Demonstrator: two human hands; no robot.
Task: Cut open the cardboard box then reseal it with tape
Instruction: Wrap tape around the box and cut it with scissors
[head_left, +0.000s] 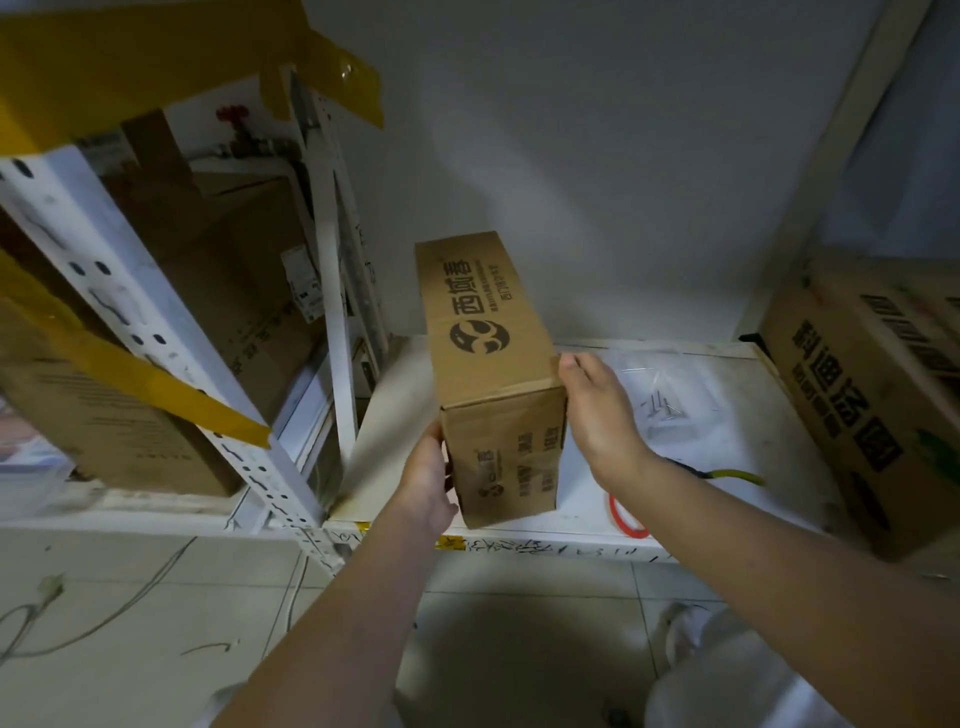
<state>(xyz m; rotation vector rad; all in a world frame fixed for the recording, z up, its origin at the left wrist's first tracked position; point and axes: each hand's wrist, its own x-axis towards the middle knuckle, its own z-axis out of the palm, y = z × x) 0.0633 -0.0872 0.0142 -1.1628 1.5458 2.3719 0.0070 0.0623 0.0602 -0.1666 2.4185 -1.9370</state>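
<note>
Cardboard box (493, 358) stands on the white shelf (727, 415), left hand (426, 480) and right hand (597, 410) gripping its near sides, fingers curled round it.

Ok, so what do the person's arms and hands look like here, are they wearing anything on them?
Both arms are bare from the bottom of the picture to the fingers. No sleeves, gloves, watch, rings or bands show on the left hand or the right hand. Fingernails look short and unpainted. Pale clothing shows low in the picture, beneath the arms.
</note>
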